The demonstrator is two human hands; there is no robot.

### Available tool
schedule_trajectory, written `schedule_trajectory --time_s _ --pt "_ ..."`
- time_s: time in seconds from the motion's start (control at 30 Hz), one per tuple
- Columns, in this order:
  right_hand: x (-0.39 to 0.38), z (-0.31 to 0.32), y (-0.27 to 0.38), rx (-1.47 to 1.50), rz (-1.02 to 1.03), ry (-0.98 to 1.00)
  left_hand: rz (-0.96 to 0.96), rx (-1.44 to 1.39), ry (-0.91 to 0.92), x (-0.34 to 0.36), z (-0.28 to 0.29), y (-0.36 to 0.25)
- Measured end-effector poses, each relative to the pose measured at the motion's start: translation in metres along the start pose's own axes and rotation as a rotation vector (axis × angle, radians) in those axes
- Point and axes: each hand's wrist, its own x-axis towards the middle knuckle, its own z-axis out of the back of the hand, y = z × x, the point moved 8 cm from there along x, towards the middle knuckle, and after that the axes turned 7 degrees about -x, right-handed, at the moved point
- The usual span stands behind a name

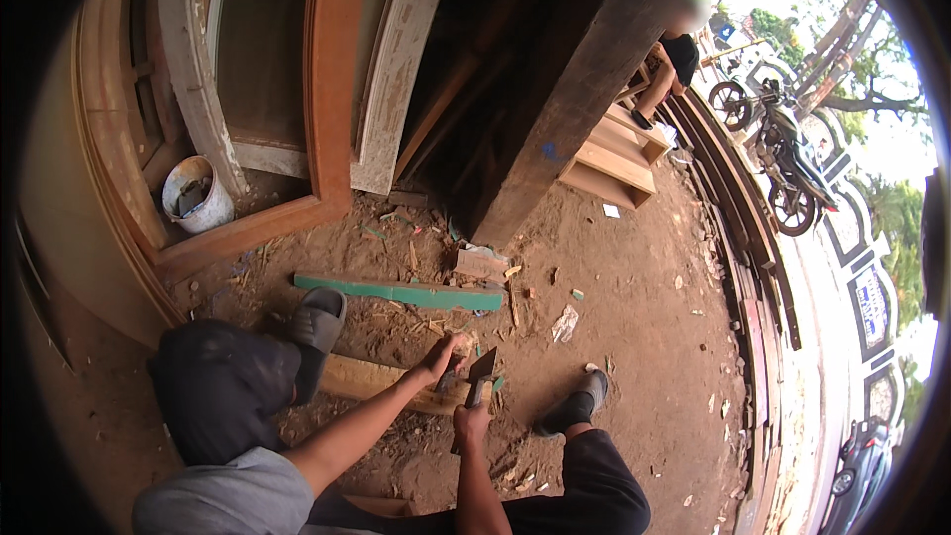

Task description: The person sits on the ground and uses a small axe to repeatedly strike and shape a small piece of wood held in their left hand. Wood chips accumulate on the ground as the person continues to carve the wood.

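Tool [480, 367]: flat grey metal head, slim dark handle; my right hand [473, 423] is clamped round the handle.
Left hand [441, 361]: fingers curled at the timber; cannot tell what they clamp.
Timber [362, 376]: long pale wooden beam, lying across brown dirt ground [644, 327].
Risk: head near left fingers; a glancing stroke or shifting beam could, I judge, injure them.

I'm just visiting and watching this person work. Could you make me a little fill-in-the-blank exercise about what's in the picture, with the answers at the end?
1. The right hand holds a hatchet-like tool by its ____.
2. The long painted plank lying on the dirt is coloured ____.
3. In the picture, the bucket stands to the ____ of the thick dark wooden post.

Missing words: handle; green; left.
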Motion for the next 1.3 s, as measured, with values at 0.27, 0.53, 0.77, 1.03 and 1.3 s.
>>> schedule_trajectory --time_s 0.27,0.53,0.77,1.03,1.3 --pt "-0.014 -0.015 -0.023 -0.078 -0.025 0.026 -0.005 0.063 -0.011 -0.005 -0.004 -0.007" --pt "-0.025 -0.007 -0.023 -0.056 -0.039 0.079 0.023 0.100 0.024 -0.008 -0.006 -0.006" --pt "-0.031 -0.005 -0.034 -0.082 -0.045 0.066 0.058 0.074 -0.135 -0.014 -0.004 -0.006" --pt "-0.046 0.007 -0.016 0.093 -0.185 0.225 0.081 0.024 -0.072 -0.010 0.000 -0.002" --pt "-0.046 0.053 0.029 0.351 -0.160 0.197 0.039 0.004 -0.022 -0.007 -0.001 -0.001"
